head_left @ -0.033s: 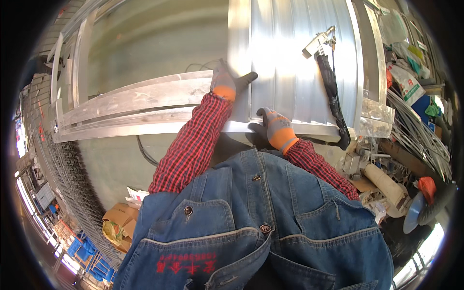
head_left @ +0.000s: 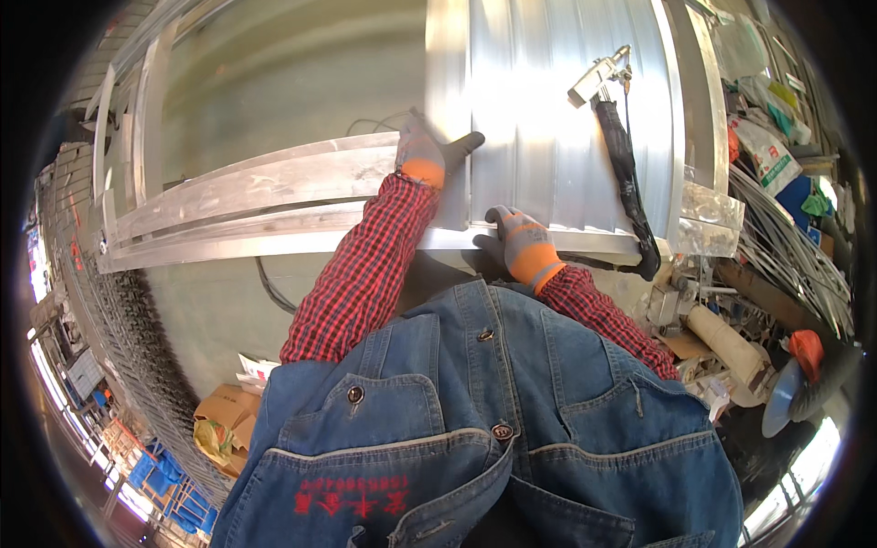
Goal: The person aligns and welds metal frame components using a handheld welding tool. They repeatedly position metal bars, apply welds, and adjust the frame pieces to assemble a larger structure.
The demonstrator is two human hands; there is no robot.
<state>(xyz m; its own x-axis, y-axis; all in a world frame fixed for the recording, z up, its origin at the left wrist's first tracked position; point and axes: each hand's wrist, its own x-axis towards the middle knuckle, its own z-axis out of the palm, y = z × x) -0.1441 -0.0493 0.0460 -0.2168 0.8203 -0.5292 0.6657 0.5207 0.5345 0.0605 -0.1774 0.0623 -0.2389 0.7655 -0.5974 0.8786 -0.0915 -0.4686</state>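
Observation:
Silver ribbed metal panels [head_left: 566, 173] lie across the right part of a metal frame [head_left: 219, 249]. My left hand [head_left: 427, 155], in a grey and orange glove, grips the left edge of the panelling. Its thumb stretches over the top, and the other fingers are mostly hidden past the edge. At the near edge, beside a lengthwise seam, my gloved right hand [head_left: 528, 247] has its fingers curled over the panel, with the thumb lower by the frame rail. A silver hand tool [head_left: 598, 77] with a black-wrapped hose [head_left: 624, 164] rests on the panels at the right.
Lengthwise bars [head_left: 265, 187] span the left part of the frame. Bags and a bundle of thin metal strips [head_left: 790, 247] crowd the right side. A cardboard box [head_left: 228, 416] stands at lower left, near a dark bristly stack [head_left: 128, 320]. A thin cable [head_left: 271, 285] hangs below the rail.
The frame, panels and tool appear very slightly farther left in the view. Both hands keep their hold at nearly the same spots.

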